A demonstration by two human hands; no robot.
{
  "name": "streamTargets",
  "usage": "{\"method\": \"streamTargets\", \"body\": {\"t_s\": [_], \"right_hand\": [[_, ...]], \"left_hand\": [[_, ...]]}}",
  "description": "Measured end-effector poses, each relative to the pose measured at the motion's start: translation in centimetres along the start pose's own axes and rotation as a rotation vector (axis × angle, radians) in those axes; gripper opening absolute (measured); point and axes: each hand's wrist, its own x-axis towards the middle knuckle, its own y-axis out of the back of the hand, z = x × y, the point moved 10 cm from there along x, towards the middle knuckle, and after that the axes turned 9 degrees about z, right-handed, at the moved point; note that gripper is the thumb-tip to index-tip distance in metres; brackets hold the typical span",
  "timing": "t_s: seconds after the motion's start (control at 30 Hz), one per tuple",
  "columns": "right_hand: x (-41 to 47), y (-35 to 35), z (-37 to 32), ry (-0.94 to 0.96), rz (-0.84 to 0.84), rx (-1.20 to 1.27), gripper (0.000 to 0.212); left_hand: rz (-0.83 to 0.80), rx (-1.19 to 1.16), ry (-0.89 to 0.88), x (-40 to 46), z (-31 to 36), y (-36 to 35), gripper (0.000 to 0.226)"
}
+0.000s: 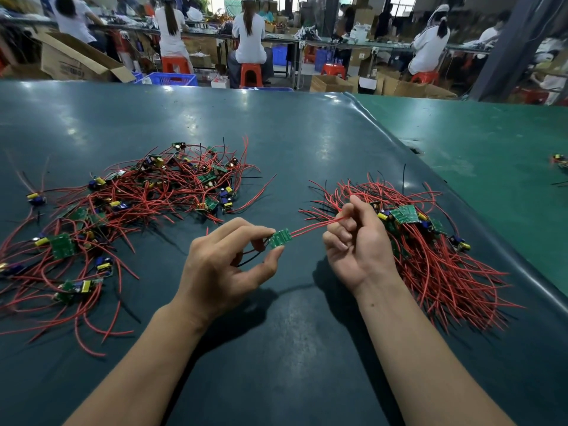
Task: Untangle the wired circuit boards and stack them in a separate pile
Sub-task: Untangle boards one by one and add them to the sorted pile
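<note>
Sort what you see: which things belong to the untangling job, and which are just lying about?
Job: held board, left hand, right hand, tangled pile, sorted pile.
Lying about: stray board on green mat, cardboard box, blue crate.

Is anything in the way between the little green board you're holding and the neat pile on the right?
Nothing visible. The board sits between both hands, and only bare table lies between it and the pile.

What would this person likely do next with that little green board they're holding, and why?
Probably carry it right onto the tidy pile. The board is held up by the left hand, its red wires drawn straight by the right hand, seemingly free of the tangled heap.
</note>
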Motion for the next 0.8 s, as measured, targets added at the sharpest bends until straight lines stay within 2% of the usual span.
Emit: {"method": "streamTargets", "body": {"t_s": [0.13,0.27,0.4,0.47,0.53,0.6,0.73,0.8], "right_hand": [[-0.6,-1.1,0.9,-0.101,-0.136,-0.026,0.056],[-0.1,-0.4,1.1,-0.085,-0.057,0.023,0.051],[-1.0,-1.4,3.1,-0.055,-0.135,-0.303,0.08],[-2.0,-2.3,4.7,-0.04,-0.23,-0.451,0.07],[-2.7,-3.0,5.2,0.006,-0.305,-0.502,0.045],[-2.7,-3.1,4.8,0.077,-0.304,-0.523,0.028],[-2.0,-2.5,3.0,0.234,-0.201,-0.587,0.021],[-1.8,-2.2,2.4,0.254,-0.168,-0.59,0.019]], "left_hand": [[-0.036,-0.016,0.014,0.0,-0.2,-0.4,0.017],[-0.01,0.032,0.03,-0.1,-0.9,0.0,0.016],[0.083,0.108,0.053,-0.1,-1.7,1.1,0.02],[0.046,0.112,0.027,-0.2,-1.4,0.6,0.022],[0.003,0.097,0.01,-0.3,-1.1,0.0,0.023],[-0.017,0.103,0.014,-0.3,-1.0,-0.2,0.024],[-0.038,0.144,0.035,0.0,-1.1,-0.3,0.024],[-0.05,0.147,0.032,0.1,-1.0,-0.4,0.024]]}}
